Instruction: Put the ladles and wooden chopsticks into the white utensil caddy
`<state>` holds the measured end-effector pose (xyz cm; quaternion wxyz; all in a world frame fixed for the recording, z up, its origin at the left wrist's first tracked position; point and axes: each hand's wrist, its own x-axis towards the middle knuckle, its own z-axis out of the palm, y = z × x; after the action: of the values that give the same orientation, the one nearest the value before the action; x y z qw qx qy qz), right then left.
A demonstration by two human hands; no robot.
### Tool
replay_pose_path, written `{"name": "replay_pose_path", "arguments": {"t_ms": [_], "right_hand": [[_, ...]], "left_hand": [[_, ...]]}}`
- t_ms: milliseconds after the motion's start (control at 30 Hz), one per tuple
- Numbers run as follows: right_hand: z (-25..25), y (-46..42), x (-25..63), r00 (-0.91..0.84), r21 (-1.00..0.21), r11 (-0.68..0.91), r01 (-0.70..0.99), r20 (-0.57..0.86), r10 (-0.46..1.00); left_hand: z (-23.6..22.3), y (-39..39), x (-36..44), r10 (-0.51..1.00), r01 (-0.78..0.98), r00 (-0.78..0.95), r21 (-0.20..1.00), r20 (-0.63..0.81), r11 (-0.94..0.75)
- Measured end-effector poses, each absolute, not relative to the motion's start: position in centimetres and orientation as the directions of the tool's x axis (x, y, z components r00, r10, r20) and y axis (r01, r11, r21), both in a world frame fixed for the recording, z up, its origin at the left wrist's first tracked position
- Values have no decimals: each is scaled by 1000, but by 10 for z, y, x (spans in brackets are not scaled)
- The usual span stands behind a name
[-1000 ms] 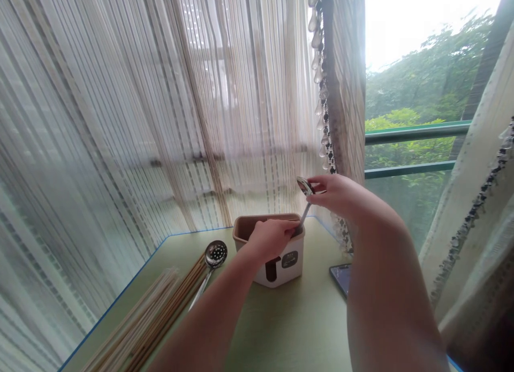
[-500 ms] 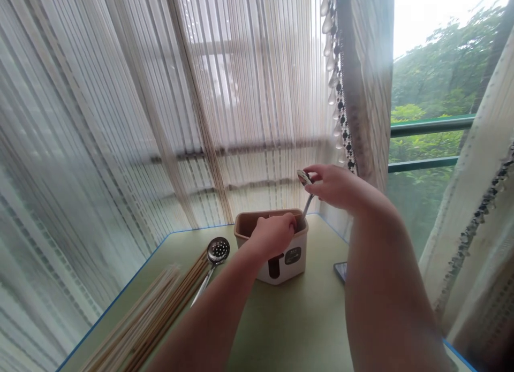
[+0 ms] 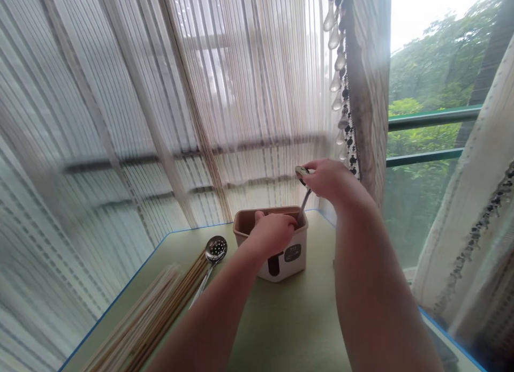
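Note:
A white utensil holder (image 3: 287, 273) with a brown rim stands near the table's far edge. My left hand (image 3: 273, 234) reaches over its front rim with fingers curled inside, gripping the holder; the fingertips are hidden. Above the holder's right side, my right hand (image 3: 324, 178) is closed on the head of a metal ladle (image 3: 305, 196). The ladle is upside down and tilted, its handle running down into the right end of the holder. To the left lies a skimmer ladle (image 3: 217, 248) with a perforated bowl, beside a bundle of wooden chopsticks (image 3: 171, 302).
The green table (image 3: 281, 329) has a blue edge. Sheer striped curtains (image 3: 249, 93) hang close behind it. At the right are a window with a green railing (image 3: 433, 118) and another curtain (image 3: 453, 227).
My right hand and the ladle have shifted slightly left, and the ladle's handle is a little lower in the holder. My left hand stays at the rim. The view has moved slightly.

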<state>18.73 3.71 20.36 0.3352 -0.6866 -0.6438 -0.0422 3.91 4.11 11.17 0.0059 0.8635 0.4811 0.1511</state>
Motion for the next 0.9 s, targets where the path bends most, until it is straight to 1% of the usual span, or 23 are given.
{"name": "replay_pose_path", "arguments": {"t_ms": [133,300,500,600,800,900], "right_hand": [[207,26,189,187,-437,33,899,451,873],[209,23,192,168,-440,45,897,432,886],[209,26,193,155,-435,14,901,352,923],[210,22,193,160,-439,19,898,367,916],[209,23,195,147,-448,89,890,466,872],[208,23,197,135,-455,118,883,487,863]], "left_hand": [[113,39,38,823,822,505,146,259,-551],[118,34,40,826,823,510,145,239,-549],[117,34,42,840,840,488,131,239,-526],[116,35,43,835,838,492,124,247,-531],[117,32,44,830,835,495,125,258,-536],[119,30,46,829,838,484,127,279,-531]]}}
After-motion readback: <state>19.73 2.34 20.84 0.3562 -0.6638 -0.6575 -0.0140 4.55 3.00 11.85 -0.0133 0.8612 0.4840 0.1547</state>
